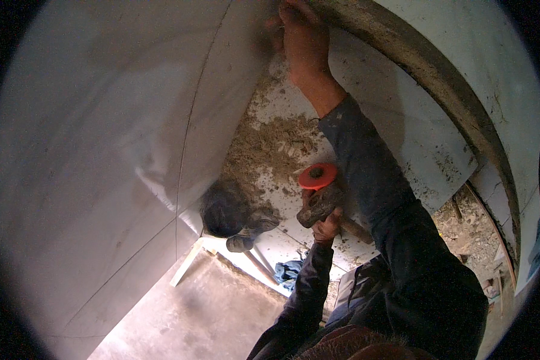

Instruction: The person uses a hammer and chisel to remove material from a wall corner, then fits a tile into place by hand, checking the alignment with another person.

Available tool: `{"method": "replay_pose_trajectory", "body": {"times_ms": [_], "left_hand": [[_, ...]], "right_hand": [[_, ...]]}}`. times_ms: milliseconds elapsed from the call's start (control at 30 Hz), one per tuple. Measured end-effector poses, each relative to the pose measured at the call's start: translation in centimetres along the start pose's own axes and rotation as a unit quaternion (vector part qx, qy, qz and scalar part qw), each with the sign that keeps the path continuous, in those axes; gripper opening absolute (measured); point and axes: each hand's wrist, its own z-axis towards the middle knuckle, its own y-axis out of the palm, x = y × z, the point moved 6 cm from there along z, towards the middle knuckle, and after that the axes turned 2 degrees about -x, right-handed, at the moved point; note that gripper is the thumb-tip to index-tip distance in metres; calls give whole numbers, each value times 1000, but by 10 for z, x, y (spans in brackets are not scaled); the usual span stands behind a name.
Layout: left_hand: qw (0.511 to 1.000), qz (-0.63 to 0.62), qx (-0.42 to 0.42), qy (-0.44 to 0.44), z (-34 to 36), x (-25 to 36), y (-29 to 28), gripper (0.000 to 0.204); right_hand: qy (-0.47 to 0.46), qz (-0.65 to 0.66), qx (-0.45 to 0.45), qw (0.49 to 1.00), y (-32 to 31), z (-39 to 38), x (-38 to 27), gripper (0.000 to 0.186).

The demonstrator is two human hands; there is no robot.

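Observation:
My left hand is closed round a chisel with a round orange hand guard and a hammer. The worn, dusty hammer head lies just below the guard, its wooden handle angled toward my right sleeve. At the top of the view, my right hand reaches far forward to the corner beside the large pale panel. Its fingers look curled and partly blurred; what they grip, if anything, is hidden. Crumbled brown mortar lies on the pale surface between both hands.
A dark, round bucket-like thing stands by the panel, next to a dirty glove-like item. Another hammer or mallet and a blue cloth lie nearby. A curved rough edge runs along the right; a wooden strip is lower left.

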Motion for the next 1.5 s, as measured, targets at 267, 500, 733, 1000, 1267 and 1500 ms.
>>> {"method": "replay_pose_trajectory", "body": {"times_ms": [267,500,733,1000,1267,1500], "left_hand": [[1000,26,-12,-5,-4,-17,-5,74],[998,-56,13,16,3,7,-3,79],[999,-31,-19,40,0,9,-5,66],[996,-89,1,18,0,-5,-2,67],[999,25,-23,-15,-14,-49,-5,75],[998,-14,-15,51,-5,0,-8,66]], "right_hand": [[-230,-505,24,831,21,-4,-37,50],[-235,-551,7,800,23,-19,-53,47],[-260,-620,-34,740,17,-12,-53,35],[-310,-714,-43,627,8,-16,-42,18],[-263,-434,0,862,-14,-10,-21,36],[-10,-136,-79,988,13,-6,-15,59]]}}
